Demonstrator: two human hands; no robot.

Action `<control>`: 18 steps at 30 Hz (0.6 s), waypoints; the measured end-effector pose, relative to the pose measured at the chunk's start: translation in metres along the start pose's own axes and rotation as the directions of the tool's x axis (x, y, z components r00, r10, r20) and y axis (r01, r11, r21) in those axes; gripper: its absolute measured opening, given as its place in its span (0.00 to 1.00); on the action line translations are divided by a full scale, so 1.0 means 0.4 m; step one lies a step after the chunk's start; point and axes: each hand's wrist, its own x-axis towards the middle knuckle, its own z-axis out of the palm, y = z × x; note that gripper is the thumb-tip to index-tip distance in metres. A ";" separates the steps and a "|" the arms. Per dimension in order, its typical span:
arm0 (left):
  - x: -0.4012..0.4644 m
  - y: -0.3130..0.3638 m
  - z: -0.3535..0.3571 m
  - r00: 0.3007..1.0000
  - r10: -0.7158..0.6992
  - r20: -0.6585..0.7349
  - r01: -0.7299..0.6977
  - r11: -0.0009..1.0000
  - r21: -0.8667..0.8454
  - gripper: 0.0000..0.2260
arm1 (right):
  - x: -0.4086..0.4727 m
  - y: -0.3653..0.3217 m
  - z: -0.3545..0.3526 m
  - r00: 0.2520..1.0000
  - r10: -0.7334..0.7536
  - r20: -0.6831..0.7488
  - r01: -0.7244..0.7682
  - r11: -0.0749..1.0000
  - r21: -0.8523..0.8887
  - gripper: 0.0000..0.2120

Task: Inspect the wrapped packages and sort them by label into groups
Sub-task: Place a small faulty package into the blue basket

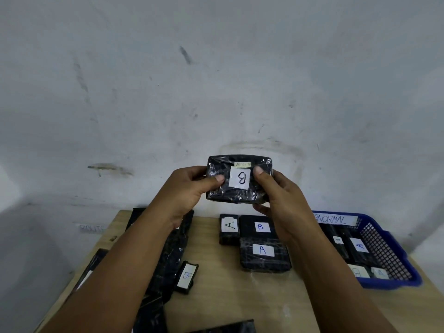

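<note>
Left hand [189,188] and right hand [276,195] hold one wrapped package [239,179] up above the far edge of the surface [216,272], thumbs pinching its front face either side of a white B label [239,178] that reads upside down. Long axis runs side to side between the hands. Below: a small B package [187,277] near the left edge, an A/B/A cluster [254,239] mid-surface, a blue basket [389,255] at right. Left hand looks nearer the loose B.
</note>
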 end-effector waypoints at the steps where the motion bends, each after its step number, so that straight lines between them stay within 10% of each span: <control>1: -0.001 0.002 0.000 1.000 0.001 0.023 -0.001 1.000 0.006 0.07 | -0.001 -0.002 0.001 1.000 -0.011 -0.002 0.011 1.000 0.015 0.11; 9: 0.004 0.014 0.004 1.000 -0.005 0.004 0.005 1.000 -0.013 0.07 | -0.005 -0.004 0.002 0.999 -0.039 -0.024 0.038 0.998 -0.051 0.09; 14: 0.016 -0.016 -0.007 0.991 0.134 -0.018 -0.135 0.991 -0.022 0.14 | -0.014 -0.015 -0.008 0.982 0.186 0.010 -0.182 0.969 -0.167 0.36; 18: 0.013 -0.023 -0.011 0.985 0.169 0.047 -0.170 0.985 0.034 0.22 | -0.015 -0.019 -0.003 0.983 0.169 -0.076 -0.174 0.982 -0.070 0.21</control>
